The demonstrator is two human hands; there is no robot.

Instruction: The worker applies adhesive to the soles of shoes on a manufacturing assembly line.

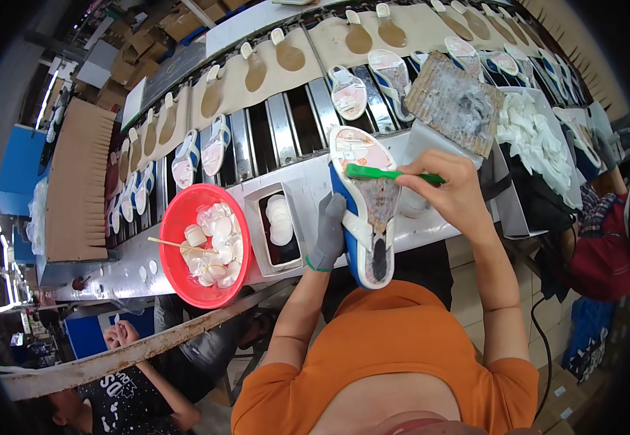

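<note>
My left hand (329,230), in a grey glove, grips the side of a white and blue sandal (362,210). Its toe end points away from me, its heel toward my body. The insole is patterned at the front, rough and greyish along the middle, and has a dark patch at the heel. Pinched in my bare right hand (451,190) is a green toothbrush-like brush (380,172). The brush's head lies over the front part of the sole; I cannot tell whether its bristles touch. A small container (416,204) behind my right hand is partly hidden.
Left of me stand a red basin (172,217) of white round pieces with a stick and a white tray (255,210) with white discs. A stained cardboard piece (431,90) and a box of white wads (536,134) are right. Metal rollers (281,127) carry sandals and tan insoles. Other people sit on both sides.
</note>
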